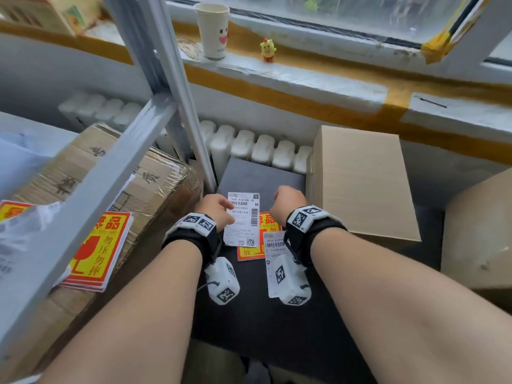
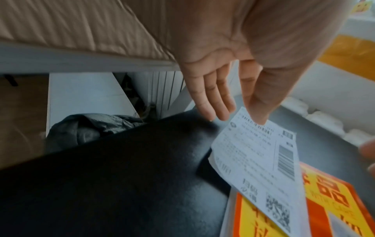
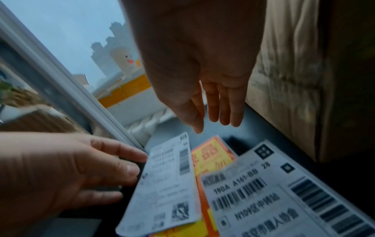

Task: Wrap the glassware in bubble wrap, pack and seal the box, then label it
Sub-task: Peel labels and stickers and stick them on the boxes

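The left hand [image 1: 214, 207] is pinching one shipping label [image 1: 243, 218] at its left edge, fingers under, thumb on top; the right hand [image 1: 288, 200] is hovering relaxed, holding nothing. The label is likely light, floppy and tearable, best held by an edge. Two shipping labels are showing on the black counter [image 1: 266, 322], the second label [image 1: 274, 246] overlapping a fragile sticker [image 1: 267, 221]; another sticker stack [image 1: 97, 253] is lying left.

Both forearms are bare, no sleeves. Each wrist wears a broad black strap [image 1: 191, 236] topped with white plates printed with black square markers, and a white marker-covered camera block [image 1: 223, 282] hangs beneath, thin dark cable attached.
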The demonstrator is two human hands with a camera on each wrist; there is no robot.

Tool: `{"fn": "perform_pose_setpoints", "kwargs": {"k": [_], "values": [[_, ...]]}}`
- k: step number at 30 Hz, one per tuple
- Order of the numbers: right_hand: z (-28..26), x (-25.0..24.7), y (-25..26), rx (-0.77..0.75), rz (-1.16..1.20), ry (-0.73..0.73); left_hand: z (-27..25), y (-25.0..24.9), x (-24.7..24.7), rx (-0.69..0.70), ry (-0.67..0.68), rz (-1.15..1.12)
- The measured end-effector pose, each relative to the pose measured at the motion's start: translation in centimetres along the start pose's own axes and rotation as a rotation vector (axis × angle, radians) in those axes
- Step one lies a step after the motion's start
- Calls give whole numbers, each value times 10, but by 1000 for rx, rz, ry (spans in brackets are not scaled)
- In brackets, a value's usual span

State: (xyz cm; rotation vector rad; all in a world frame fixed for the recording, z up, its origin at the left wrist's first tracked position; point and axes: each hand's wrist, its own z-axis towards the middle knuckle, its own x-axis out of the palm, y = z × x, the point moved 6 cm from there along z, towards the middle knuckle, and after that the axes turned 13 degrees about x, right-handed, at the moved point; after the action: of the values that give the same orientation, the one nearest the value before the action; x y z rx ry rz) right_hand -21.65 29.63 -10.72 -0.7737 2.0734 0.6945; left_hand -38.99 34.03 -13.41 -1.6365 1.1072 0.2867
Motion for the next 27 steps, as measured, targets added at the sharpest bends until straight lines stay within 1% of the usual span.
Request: {"fn": "perform_pose_setpoints", "kwargs": {"k": [4, 6, 10, 12, 15, 19, 22, 24, 27], "values": [[16, 18, -1, 58, -52, -12, 9, 7, 5, -35, -71, 49], [21, 27, -1, 79, -69, -1, 12, 10, 10, -45, -73, 64], [27, 35, -2, 81, -157, -38, 14, 12, 15, -49, -81, 90], [28, 36, -2, 89, -173, -21, 15, 13, 16, -53, -79, 88], [28, 35, -3, 89, -146, 3, 15, 14, 16, -56, -74, 85], [28, 34, -9, 120, -31, 53, 15, 15, 16, -50, -85, 85], [24, 35, -10, 142, -42, 113, 15, 15, 17, -51, -85, 94], [22, 31, -12, 151, -7, 105, 15, 15, 17, -51, -86, 102], [19, 15, -18, 173, 105, 41, 14, 15, 18, -48, -73, 142]]}}
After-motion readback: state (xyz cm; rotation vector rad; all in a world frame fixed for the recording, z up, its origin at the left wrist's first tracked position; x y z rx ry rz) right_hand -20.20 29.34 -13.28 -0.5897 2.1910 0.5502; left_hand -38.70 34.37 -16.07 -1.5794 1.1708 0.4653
